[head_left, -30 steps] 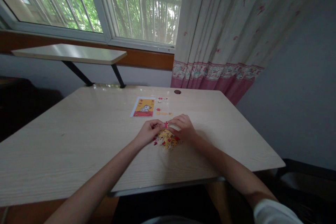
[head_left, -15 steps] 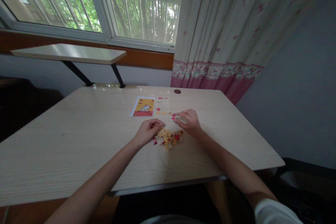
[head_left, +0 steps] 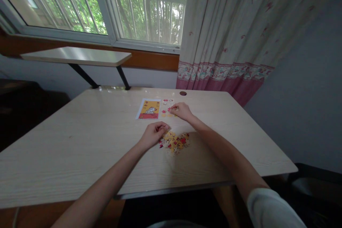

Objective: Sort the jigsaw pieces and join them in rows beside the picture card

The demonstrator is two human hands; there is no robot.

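My right hand (head_left: 182,111) is over the far part of the table, thumb and fingers pinched on a red jigsaw piece (head_left: 169,109). Under and around its fingertips lie a few sorted pieces, among them another red jigsaw piece (head_left: 164,112) and a yellow jigsaw piece (head_left: 164,115). My left hand (head_left: 154,134) rests at the left edge of a heap of jigsaw pieces (head_left: 175,142) in yellow, red and white. Its fingers are curled together, and whatever they hold is too small to make out. Left of the sorted pieces lies a picture card (head_left: 149,109) showing a white animal on yellow and red.
Several more pieces (head_left: 165,100) lie beside the card's top right corner. A round cable hole (head_left: 183,93) sits near the back edge of the pale wooden table (head_left: 93,142). A raised shelf (head_left: 80,56) stands at the back left, and a curtain (head_left: 221,53) hangs behind.
My right hand has moved forward and left with the red jigsaw piece, to the sorted pieces beside the card. My left hand stays by the heap. The view has shifted slightly.
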